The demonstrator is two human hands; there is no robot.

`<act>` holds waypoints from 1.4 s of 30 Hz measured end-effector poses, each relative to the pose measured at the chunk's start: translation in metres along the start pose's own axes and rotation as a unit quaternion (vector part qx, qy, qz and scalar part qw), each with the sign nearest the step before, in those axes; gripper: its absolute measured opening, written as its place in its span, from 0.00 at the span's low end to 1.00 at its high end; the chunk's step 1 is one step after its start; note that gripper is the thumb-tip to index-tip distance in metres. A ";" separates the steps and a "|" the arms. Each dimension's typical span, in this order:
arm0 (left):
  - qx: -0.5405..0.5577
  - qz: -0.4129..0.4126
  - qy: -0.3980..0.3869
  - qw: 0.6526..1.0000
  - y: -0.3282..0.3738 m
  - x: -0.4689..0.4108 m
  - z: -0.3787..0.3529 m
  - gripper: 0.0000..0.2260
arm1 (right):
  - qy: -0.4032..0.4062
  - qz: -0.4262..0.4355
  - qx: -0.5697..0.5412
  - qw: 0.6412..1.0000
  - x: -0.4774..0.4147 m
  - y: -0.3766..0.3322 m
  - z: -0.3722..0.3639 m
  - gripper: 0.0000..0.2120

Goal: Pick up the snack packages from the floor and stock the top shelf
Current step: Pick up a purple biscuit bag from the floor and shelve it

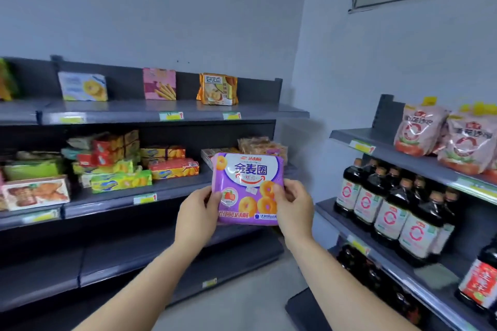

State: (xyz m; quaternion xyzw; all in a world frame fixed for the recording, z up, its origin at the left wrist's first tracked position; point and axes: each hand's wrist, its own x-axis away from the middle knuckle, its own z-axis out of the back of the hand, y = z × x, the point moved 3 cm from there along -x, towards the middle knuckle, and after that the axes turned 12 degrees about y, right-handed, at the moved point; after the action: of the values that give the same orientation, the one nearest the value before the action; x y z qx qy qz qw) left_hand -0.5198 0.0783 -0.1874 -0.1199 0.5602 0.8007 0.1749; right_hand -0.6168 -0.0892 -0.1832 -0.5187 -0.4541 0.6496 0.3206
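Purple snack package (247, 187) between both hands (197, 216)

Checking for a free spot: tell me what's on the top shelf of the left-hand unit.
On the top shelf stand a pale blue box, a pink box and an orange package, apart, with bare shelf at its right end. Its far-left end is out of frame.

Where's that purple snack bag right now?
The purple snack bag is held up centre-frame between the left hand and right hand, before the middle shelf, below the top shelf.
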 end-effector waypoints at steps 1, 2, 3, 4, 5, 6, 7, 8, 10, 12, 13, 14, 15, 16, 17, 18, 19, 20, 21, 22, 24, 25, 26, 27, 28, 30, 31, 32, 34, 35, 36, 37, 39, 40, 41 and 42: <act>0.002 0.007 0.013 1.000 -0.003 -0.011 0.005 0.07 | -0.014 0.009 -0.004 1.000 -0.005 -0.004 -0.015 0.01; 0.005 0.012 0.029 0.999 -0.004 -0.021 0.011 0.08 | -0.028 0.015 -0.011 0.999 -0.010 -0.007 -0.030 0.02; 0.004 0.018 0.045 0.999 -0.007 -0.031 0.017 0.09 | -0.043 0.020 -0.017 0.999 -0.014 -0.011 -0.044 0.03; 0.003 0.023 0.059 0.998 -0.009 -0.040 0.024 0.09 | -0.058 0.024 -0.022 0.998 -0.017 -0.015 -0.059 0.03; 0.001 0.030 0.071 0.997 -0.013 -0.048 0.031 0.09 | -0.074 0.026 -0.027 0.997 -0.018 -0.020 -0.073 0.03; 0.000 0.034 0.084 0.996 -0.016 -0.056 0.038 0.09 | -0.088 0.027 -0.032 0.995 -0.019 -0.024 -0.087 0.03; -0.005 0.036 0.098 0.994 -0.018 -0.064 0.046 0.09 | -0.101 0.029 -0.038 0.994 -0.018 -0.028 -0.101 0.03; -0.013 0.036 0.113 0.993 -0.021 -0.070 0.055 0.09 | -0.114 0.032 -0.044 0.992 -0.016 -0.032 -0.115 0.03; -0.026 0.040 0.135 0.990 -0.029 -0.084 0.073 0.08 | -0.141 0.036 -0.058 0.988 -0.011 -0.041 -0.142 0.03; -0.033 0.046 0.153 0.987 -0.037 -0.097 0.093 0.08 | -0.162 0.041 -0.071 0.983 -0.003 -0.050 -0.169 0.03; -0.039 0.047 0.162 0.985 -0.044 -0.105 0.103 0.08 | -0.170 0.045 -0.075 0.982 0.001 -0.054 -0.183 0.04; -0.044 0.046 0.169 0.983 -0.051 -0.112 0.112 0.09 | -0.177 0.048 -0.079 0.980 0.005 -0.058 -0.197 0.05; -0.050 0.050 0.176 0.982 -0.058 -0.120 0.123 0.10 | -0.184 0.048 -0.083 0.978 0.010 -0.062 -0.212 0.06; -0.056 0.053 0.183 0.980 -0.065 -0.127 0.134 0.12 | -0.192 0.046 -0.087 0.976 0.016 -0.066 -0.226 0.07; -0.062 0.056 0.190 0.978 -0.072 -0.135 0.144 0.14 | -0.200 0.046 -0.090 0.975 0.021 -0.070 -0.241 0.08; -0.069 0.055 0.196 0.977 -0.079 -0.143 0.156 0.14 | -0.207 0.047 -0.093 0.973 0.028 -0.075 -0.255 0.08; -0.078 0.054 0.201 0.975 -0.085 -0.152 0.168 0.14 | -0.212 0.048 -0.097 0.971 0.034 -0.081 -0.270 0.08; -0.085 0.050 0.207 0.973 -0.089 -0.159 0.180 0.13 | -0.216 0.050 -0.102 0.970 0.040 -0.088 -0.285 0.07; -0.089 0.049 0.213 0.972 -0.094 -0.168 0.193 0.12 | -0.220 0.053 -0.111 0.968 0.047 -0.095 -0.300 0.05; -0.091 0.045 0.220 0.970 -0.099 -0.176 0.205 0.10 | -0.223 0.055 -0.118 0.966 0.054 -0.102 -0.315 0.04; -0.095 0.040 0.230 0.968 -0.108 -0.194 0.232 0.08 | -0.227 0.061 -0.130 0.963 0.067 -0.117 -0.345 0.04; -0.097 0.038 0.231 0.967 -0.113 -0.203 0.246 0.08 | -0.230 0.063 -0.135 0.962 0.074 -0.124 -0.361 0.03; -0.098 0.039 0.231 0.967 -0.118 -0.211 0.259 0.08 | -0.233 0.064 -0.138 0.961 0.081 -0.131 -0.376 0.03; -0.098 0.044 0.231 0.967 -0.123 -0.220 0.272 0.08 | -0.235 0.065 -0.140 0.960 0.087 -0.138 -0.392 0.04; -0.101 0.047 0.232 0.966 -0.128 -0.228 0.285 0.09 | -0.237 0.065 -0.143 0.959 0.094 -0.145 -0.408 0.05; -0.115 0.049 0.239 0.963 -0.139 -0.245 0.311 0.11 | -0.245 0.066 -0.151 0.955 0.108 -0.158 -0.439 0.06; -0.119 0.051 0.243 0.961 -0.144 -0.253 0.323 0.11 | -0.251 0.064 -0.157 0.953 0.115 -0.163 -0.453 0.05; -0.122 0.054 0.247 0.960 -0.149 -0.261 0.335 0.11 | -0.257 0.061 -0.163 0.951 0.122 -0.169 -0.468 0.04; -0.136 0.062 0.255 0.955 -0.161 -0.277 0.358 0.10 | -0.267 0.057 -0.166 0.947 0.134 -0.178 -0.496 0.04; -0.146 0.064 0.259 0.953 -0.167 -0.286 0.368 0.10 | -0.271 0.059 -0.167 0.946 0.139 -0.182 -0.510 0.04; -0.155 0.065 0.264 0.950 -0.173 -0.295 0.378 0.10 | -0.275 0.062 -0.169 0.945 0.143 -0.187 -0.524 0.04; -0.163 0.065 0.269 0.947 -0.179 -0.304 0.387 0.10 | -0.278 0.065 -0.172 0.943 0.147 -0.192 -0.538 0.05; -0.171 0.067 0.281 0.942 -0.189 -0.323 0.403 0.12 | -0.285 0.072 -0.178 0.939 0.153 -0.201 -0.567 0.05; -0.176 0.067 0.286 0.940 -0.194 -0.333 0.410 0.12 | -0.290 0.075 -0.180 0.937 0.155 -0.206 -0.582 0.04; -0.181 0.064 0.291 0.937 -0.199 -0.344 0.416 0.12 | -0.295 0.078 -0.183 0.935 0.157 -0.210 -0.596 0.04; -0.181 0.063 0.295 0.936 -0.205 -0.355 0.423 0.12 | -0.297 0.083 -0.186 0.933 0.158 -0.214 -0.610 0.03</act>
State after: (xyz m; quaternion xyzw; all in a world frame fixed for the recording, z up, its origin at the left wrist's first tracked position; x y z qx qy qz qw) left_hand -0.1102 0.4875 -0.0793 -0.3452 0.4383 0.8266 -0.0735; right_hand -0.0799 0.2901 -0.0766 -0.3880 -0.5968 0.7022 0.0134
